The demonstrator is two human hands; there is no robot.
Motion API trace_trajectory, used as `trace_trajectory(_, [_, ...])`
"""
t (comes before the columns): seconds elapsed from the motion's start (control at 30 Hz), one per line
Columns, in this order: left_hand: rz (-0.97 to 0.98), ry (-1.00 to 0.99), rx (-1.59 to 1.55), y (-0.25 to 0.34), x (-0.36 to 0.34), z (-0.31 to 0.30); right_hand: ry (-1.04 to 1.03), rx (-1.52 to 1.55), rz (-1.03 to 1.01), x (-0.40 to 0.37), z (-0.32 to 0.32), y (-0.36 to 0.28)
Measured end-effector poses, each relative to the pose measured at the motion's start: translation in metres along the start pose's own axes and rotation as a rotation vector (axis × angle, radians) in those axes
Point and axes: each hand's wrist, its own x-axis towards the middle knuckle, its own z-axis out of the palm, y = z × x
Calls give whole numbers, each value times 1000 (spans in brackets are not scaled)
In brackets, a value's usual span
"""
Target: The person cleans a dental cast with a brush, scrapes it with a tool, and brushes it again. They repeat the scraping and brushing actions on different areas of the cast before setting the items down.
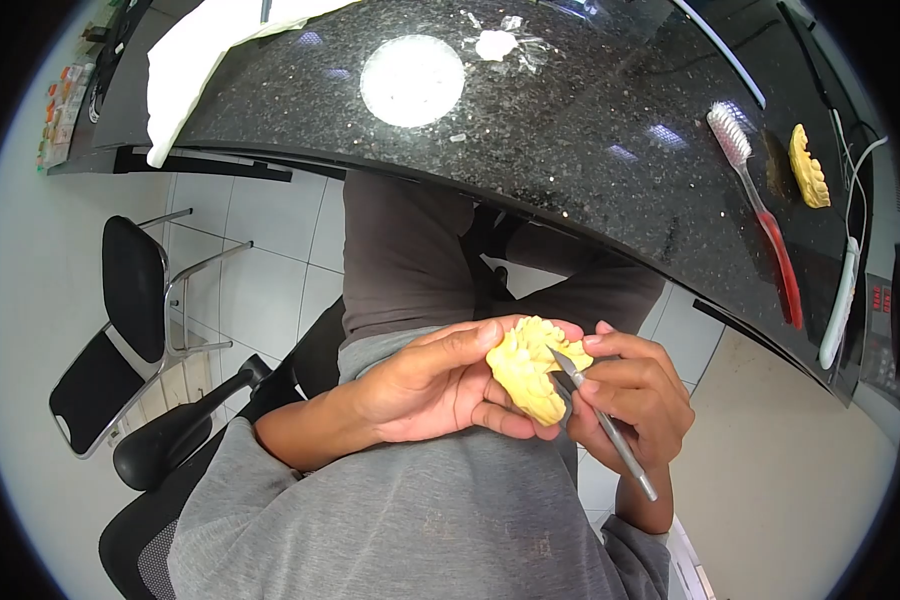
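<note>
A yellow dental cast [526, 368] rests in my left hand [435, 385], with the thumb on its upper left edge and the fingers beneath and behind it. My right hand [638, 395] grips a silver craft knife [618, 446] like a pen. The knife's pointed blade reaches over the inner side of the cast and appears to touch it. Both hands are held above my lap, in front of the grey shirt. The underside of the cast is hidden by my left fingers.
On the dark speckled counter [590, 130] lie a red-handled toothbrush [765, 220], a second yellow dental cast [808, 168], a white cabled handpiece [842, 300] and a small white lump [496, 44]. A white cloth [198, 60] hangs over its left edge. A black chair [130, 290] stands at left.
</note>
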Motion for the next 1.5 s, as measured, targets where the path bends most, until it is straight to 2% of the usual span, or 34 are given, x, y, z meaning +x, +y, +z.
trace_trajectory(0.1, [-7, -1, -31, 0, 1, -1, -1, -23, -11, -1, 0, 0])
trace_trajectory(0.17, [12, -73, -162, -2, 2, -4, -3, -32, -10, -1, 0, 0])
trace_trajectory(0.3, [-1, -145, -228, -1, 3, -6, 3, 7, 13, -1, -2, -1])
trace_trajectory(0.4, [-41, -44, -102, 0, 3, -2, 64, 81, 62, -5, -5, -1])
trace_trajectory(0.47, [38, -26, 49, -2, 5, -3, 111, 101, 88, -8, -7, -2])
trace_trajectory(0.57, [104, -49, 100, -3, 8, -7, 183, 200, 129, -11, -7, -4])
trace_trajectory(0.67, [153, -92, 143, -3, 9, -11, 180, 282, 148, -12, -5, -7])
trace_trajectory(0.73, [165, -46, 193, -4, 8, -12, 154, 279, 143, -10, -5, -7])
trace_trajectory(1.07, [155, -53, 255, -6, 2, -15, 31, 240, 114, 6, -1, -9])
trace_trajectory(1.23, [167, 50, 343, -5, 2, -7, 21, 261, 175, 9, -1, -15])
trace_trajectory(1.33, [98, 32, 323, 1, 2, 1, -2, 231, 239, 9, -8, -21])
trace_trajectory(1.4, [101, 90, 314, 0, 3, 1, -22, 179, 243, 11, -13, -17])
trace_trajectory(1.47, [51, 6, 210, 1, 4, -6, 11, 131, 114, 16, -14, -10])
trace_trajectory(1.5, [59, 71, 187, 1, 4, 2, 19, 155, 146, 16, -15, -10])
